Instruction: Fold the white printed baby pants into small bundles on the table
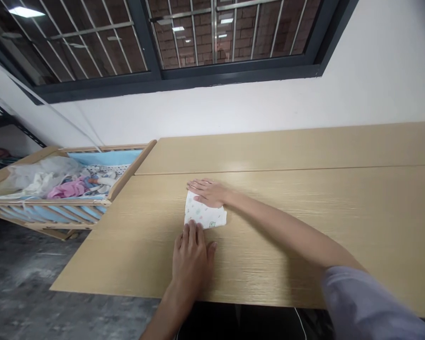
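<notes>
A small folded white cloth (206, 216) with a fine coloured print lies flat on the wooden table (304, 226). Across its far edge rests my right hand (209, 192), palm down with the fingers stretched to the left. My left hand (191, 252) lies on the table at the near side of the cloth, its fingertips touching the near left edge. The left fingers are extended and the thumb stands apart. Neither hand grips the cloth; part of its far side is hidden under my right hand.
Left of the table stands a wooden crib (127, 177) with light blue lining, holding a pink cloth (69, 188), other fabrics and a translucent plastic bag (44, 172). A white wall (233, 111) and barred window (241, 71) rise behind the table. Grey floor (28, 278) shows at lower left.
</notes>
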